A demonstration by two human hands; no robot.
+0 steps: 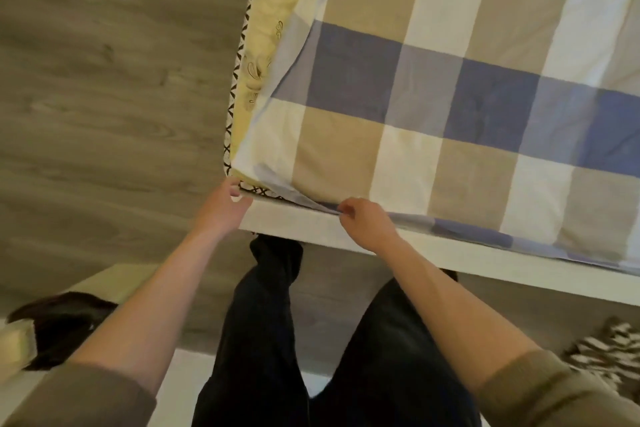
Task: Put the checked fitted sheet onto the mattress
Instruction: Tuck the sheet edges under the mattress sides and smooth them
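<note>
Left hand (225, 203): curled round corner of pale yellow patterned mattress (268, 28). Right hand (362, 220): pinching edge of blue-beige-white checked fitted sheet (450, 80).

Matt, soft cloth is seen in the blue, beige and white checked fitted sheet (433, 97); patterned fabric in the pale yellow mattress (266, 28); matt wood grain in the grey floor (104, 80).

Both forearms reach forward — left hand (224, 206) grips the mattress (266, 35) corner, right hand (364, 222) pinches the sheet (415, 97).
</note>
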